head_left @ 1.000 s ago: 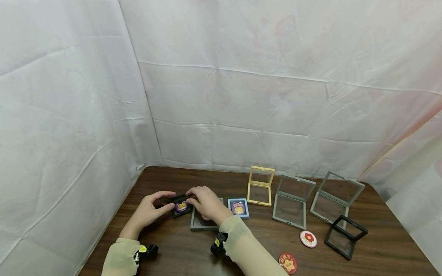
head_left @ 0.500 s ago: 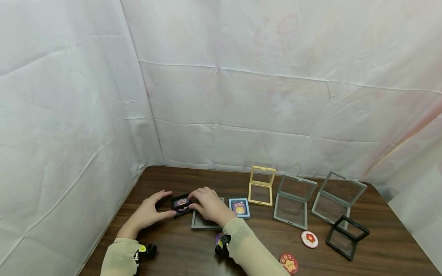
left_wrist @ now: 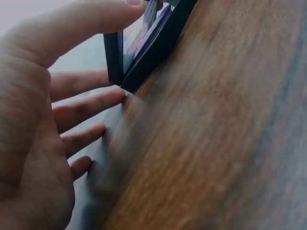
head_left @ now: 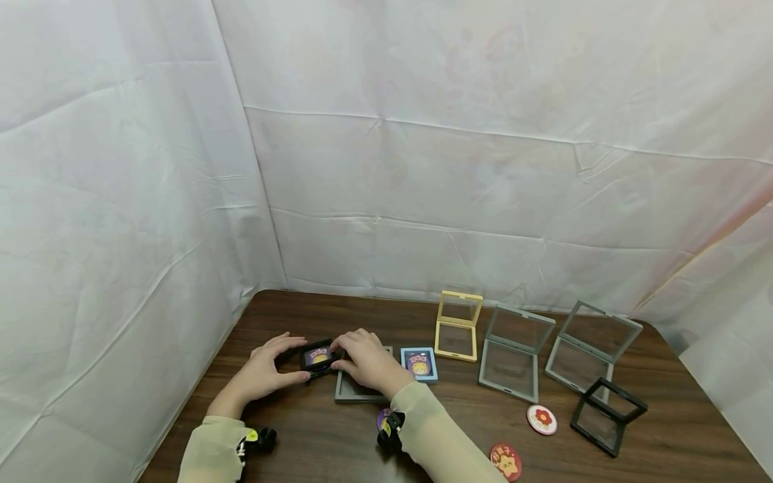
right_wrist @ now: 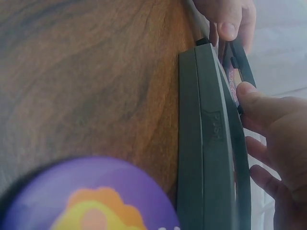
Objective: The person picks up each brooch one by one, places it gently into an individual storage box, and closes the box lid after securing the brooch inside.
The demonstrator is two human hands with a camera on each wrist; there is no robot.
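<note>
A small black display case stands partly folded at the left of the table. Through its clear lid a purple badge with a yellow cartoon figure shows. My left hand holds the case's left side between thumb and fingers. In the left wrist view the case's two black halves meet in a narrow V, so the lid is ajar. My right hand pinches the right side, its thumb on the lid's edge in the right wrist view. Under that hand lies a closed grey case, partly hidden.
Another purple badge lies near my right wrist. Rightward are a blue case with a badge inside, an open yellow case, two open grey cases, an open black case, a flower badge and a red badge.
The black case's lid has folded down over the badge, which now shows through it. Both hands stay at the case, with the left fingers shifting slightly.
</note>
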